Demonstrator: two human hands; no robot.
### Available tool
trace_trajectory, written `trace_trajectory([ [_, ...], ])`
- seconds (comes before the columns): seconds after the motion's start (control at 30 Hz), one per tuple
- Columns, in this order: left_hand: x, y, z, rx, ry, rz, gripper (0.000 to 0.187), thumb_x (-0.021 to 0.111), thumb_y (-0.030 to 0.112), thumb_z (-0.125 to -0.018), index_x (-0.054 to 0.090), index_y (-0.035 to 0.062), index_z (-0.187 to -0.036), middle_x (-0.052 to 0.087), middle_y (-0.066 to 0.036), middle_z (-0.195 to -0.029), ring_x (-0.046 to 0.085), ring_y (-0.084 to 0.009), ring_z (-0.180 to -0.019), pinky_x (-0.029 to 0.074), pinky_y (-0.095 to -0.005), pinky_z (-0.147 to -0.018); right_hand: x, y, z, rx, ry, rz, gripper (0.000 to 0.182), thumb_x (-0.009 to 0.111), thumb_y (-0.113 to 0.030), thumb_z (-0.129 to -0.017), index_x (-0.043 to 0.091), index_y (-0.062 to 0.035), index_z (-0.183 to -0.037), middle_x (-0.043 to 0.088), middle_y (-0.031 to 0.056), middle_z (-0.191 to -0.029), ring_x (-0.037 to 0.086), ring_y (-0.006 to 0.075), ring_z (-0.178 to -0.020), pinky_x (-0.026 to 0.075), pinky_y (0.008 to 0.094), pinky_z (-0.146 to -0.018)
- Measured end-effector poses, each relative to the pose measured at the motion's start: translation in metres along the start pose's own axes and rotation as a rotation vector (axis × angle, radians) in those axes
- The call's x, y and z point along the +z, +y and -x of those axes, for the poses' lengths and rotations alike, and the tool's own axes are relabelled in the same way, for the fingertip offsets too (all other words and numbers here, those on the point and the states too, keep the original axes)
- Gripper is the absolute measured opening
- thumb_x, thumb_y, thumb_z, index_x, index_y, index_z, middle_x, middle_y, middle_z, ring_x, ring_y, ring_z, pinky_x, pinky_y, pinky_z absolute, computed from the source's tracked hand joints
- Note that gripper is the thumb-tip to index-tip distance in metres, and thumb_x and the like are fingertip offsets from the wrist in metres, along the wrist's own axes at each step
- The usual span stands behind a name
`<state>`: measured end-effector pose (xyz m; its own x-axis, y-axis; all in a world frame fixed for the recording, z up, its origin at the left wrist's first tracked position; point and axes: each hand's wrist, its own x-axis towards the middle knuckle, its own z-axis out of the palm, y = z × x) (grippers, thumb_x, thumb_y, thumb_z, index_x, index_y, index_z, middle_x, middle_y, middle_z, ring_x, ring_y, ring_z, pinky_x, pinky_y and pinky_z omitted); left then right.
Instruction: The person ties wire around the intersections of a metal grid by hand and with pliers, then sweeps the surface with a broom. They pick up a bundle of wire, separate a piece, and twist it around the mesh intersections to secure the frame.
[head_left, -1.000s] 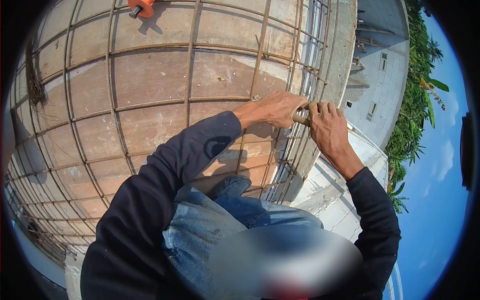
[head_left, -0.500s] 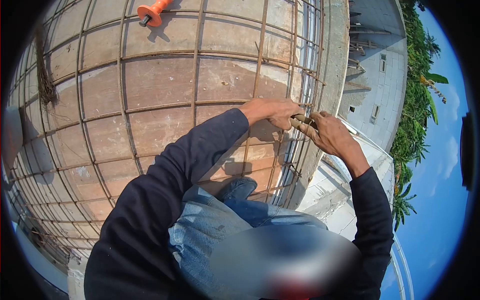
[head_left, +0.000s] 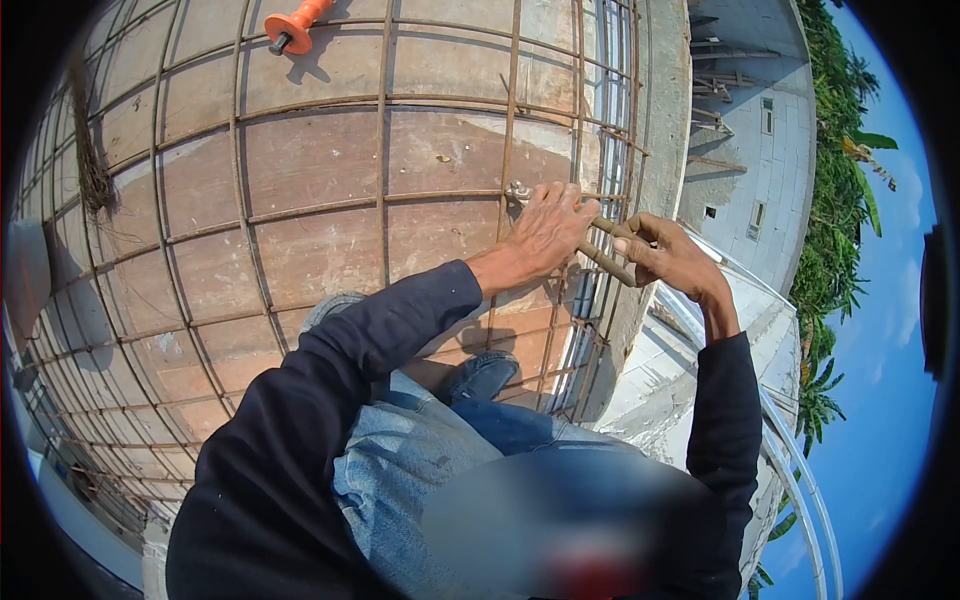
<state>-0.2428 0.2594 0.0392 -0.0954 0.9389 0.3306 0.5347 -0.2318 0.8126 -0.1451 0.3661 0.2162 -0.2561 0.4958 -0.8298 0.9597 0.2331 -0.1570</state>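
Observation:
My right hand (head_left: 662, 262) is closed around the handle ends of a pair of brown-handled pincers (head_left: 606, 262). The metal head of the tool shows at a bar crossing of the rusty rebar grid (head_left: 450, 195). Over the middle of the pincers lies my left hand (head_left: 548, 232), its fingers pressed together on the tool and hiding part of it. Whether any wire is in the jaws cannot be made out.
An orange-handled tool (head_left: 292, 32) lies on the grid at the top. Thin wires (head_left: 92, 180) hang over the bars at the left. Reddish boards lie beneath the mesh. A concrete edge (head_left: 660, 120) runs along the right, with a block wall beyond. My shoe (head_left: 482, 378) is below.
My left hand has moved forward over the pincers, and the tool's head now shows past it. My right hand has shifted slightly right and gripped nearer the handle ends.

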Motion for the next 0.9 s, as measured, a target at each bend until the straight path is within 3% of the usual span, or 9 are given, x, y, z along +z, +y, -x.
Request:
trace_trajectory([
  [0.1,-0.004,-0.001,0.013,-0.021,0.094,-0.027,0.027,0.058,0.014,-0.079,0.048,0.0045,-0.102,0.045,-0.014,-0.093,0.046,-0.0298,-0.088,0.035,-0.0430,-0.079,0.007,-0.010,-0.001,0.044,-0.259,-0.303,0.059,0.067,-0.049,-0.081,0.054,-0.0006,-0.112,0.061,0.0115,-0.091,0.064,0.0184,-0.086,0.059,0.0321,-0.063],
  [0.23,-0.001,-0.004,0.037,0.117,0.171,-0.018,0.027,0.056,0.014,-0.080,0.045,0.0058,-0.103,0.044,-0.015,-0.095,0.046,-0.0302,-0.089,0.035,-0.0447,-0.083,0.049,-0.027,0.022,0.096,-0.569,-0.933,0.058,0.059,-0.025,-0.089,0.032,0.0011,-0.133,0.053,0.0153,-0.115,0.064,0.0263,-0.083,0.062,0.0356,-0.066],
  [0.3,0.002,-0.004,0.038,0.150,0.173,0.020,0.025,0.054,0.013,-0.081,0.045,0.0056,-0.103,0.044,-0.016,-0.096,0.047,-0.0308,-0.089,0.035,-0.0457,-0.084,0.064,-0.026,0.030,0.202,-0.426,-1.246,0.047,0.054,-0.018,-0.090,0.037,0.0017,-0.129,0.058,0.0167,-0.105,0.065,0.0213,-0.079,0.061,0.0338,-0.059],
  [0.43,0.011,-0.006,0.052,0.177,0.057,-0.114,0.033,0.056,0.013,-0.080,0.043,0.0071,-0.111,0.045,-0.015,-0.105,0.045,-0.0322,-0.103,0.031,-0.0499,-0.097,0.111,0.009,0.012,0.253,-0.223,-1.057,0.038,0.045,-0.013,-0.091,0.043,0.0024,-0.125,0.063,0.0161,-0.091,0.065,0.0194,-0.078,0.057,0.0340,-0.052],
  [0.5,0.001,-0.002,0.073,0.225,-0.032,-0.135,0.040,0.056,0.013,-0.081,0.043,0.0065,-0.118,0.045,-0.014,-0.109,0.044,-0.0331,-0.109,0.028,-0.0517,-0.103,0.165,0.016,0.017,0.146,-0.033,-0.857,0.037,0.045,-0.008,-0.088,0.047,0.0027,-0.123,0.065,0.0177,-0.081,0.066,0.0282,-0.080,0.054,0.0417,-0.057],
  [0.57,-0.018,0.006,0.101,0.124,-0.187,-0.238,0.053,0.054,0.008,-0.082,0.038,0.0070,-0.132,0.044,-0.017,-0.123,0.034,-0.0355,-0.126,0.021,-0.0548,-0.110,0.251,0.028,-0.002,-0.236,0.532,-0.395,0.044,0.048,-0.004,-0.083,0.045,0.0038,-0.126,0.064,0.0233,-0.093,0.062,0.0400,-0.087,0.052,0.0466,-0.074],
  [0.7,-0.061,-0.002,0.128,0.055,-0.302,-0.297,0.060,0.054,0.008,-0.083,0.033,0.0086,-0.139,0.041,-0.020,-0.131,0.034,-0.0369,-0.130,0.029,-0.0519,-0.107,0.306,0.015,-0.029,-0.284,0.907,-0.342,0.052,0.055,-0.002,-0.078,0.042,0.0042,-0.129,0.059,0.0286,-0.104,0.056,0.0470,-0.097,0.046,0.0464,-0.086],
  [0.8,-0.076,-0.010,0.134,-0.626,-0.198,0.535,0.065,0.062,0.032,-0.088,0.032,0.0038,-0.138,0.043,-0.022,-0.132,0.049,-0.0331,-0.119,0.046,-0.0410,-0.095,0.296,0.002,0.001,-0.133,0.587,-0.609,0.046,0.055,-0.003,-0.080,0.044,0.0052,-0.124,0.058,0.0275,-0.104,0.058,0.0428,-0.096,0.047,0.0430,-0.084],
  [0.9,-0.071,-0.015,0.120,-0.852,-0.235,0.648,0.073,0.063,0.043,-0.087,0.031,0.0014,-0.138,0.044,-0.021,-0.132,0.050,-0.0311,-0.117,0.046,-0.0414,-0.094,0.285,0.003,0.029,-0.081,0.262,-1.025,0.025,0.050,-0.005,-0.083,0.049,0.0023,-0.107,0.057,0.0185,-0.092,0.056,0.0291,-0.081,0.047,0.0386,-0.075],
])
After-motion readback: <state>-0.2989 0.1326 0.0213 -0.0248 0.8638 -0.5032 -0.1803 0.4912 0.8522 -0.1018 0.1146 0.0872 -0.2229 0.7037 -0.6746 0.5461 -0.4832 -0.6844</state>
